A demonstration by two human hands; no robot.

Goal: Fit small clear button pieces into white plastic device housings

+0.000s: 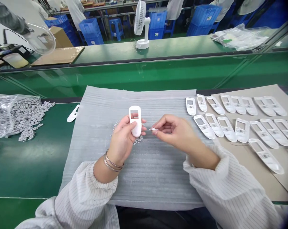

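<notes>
- Left hand [122, 135]: half curled, with the thumb across the front of a white shell [138, 129] and the fingers behind it; the grip is firm enough to hold it up.
- The shell stands nearly upright in that hand, its window end at the top, above the foam sheet [153, 175].
- Right hand [176, 129]: thumb and forefinger pinched together on a small pale piece [154, 129], the other fingers curled in. The piece is too small to make out.
- The piece is just to the right of the left fingertips, apart from the shell.
- Under and beside the left hand: a few grey rings [138, 140] on the foam.
- Well left of the left hand: a clear bag [2, 109] with a heap of similar rings [30, 125] spilling out; nearer, a lone shell [73, 115] at the foam's edge.
- Right of the right hand: rows of shells [242, 136], many lying on brown card [245, 163].
- Beyond both hands: a white fan [140, 19] on a green ledge [110, 52].
</notes>
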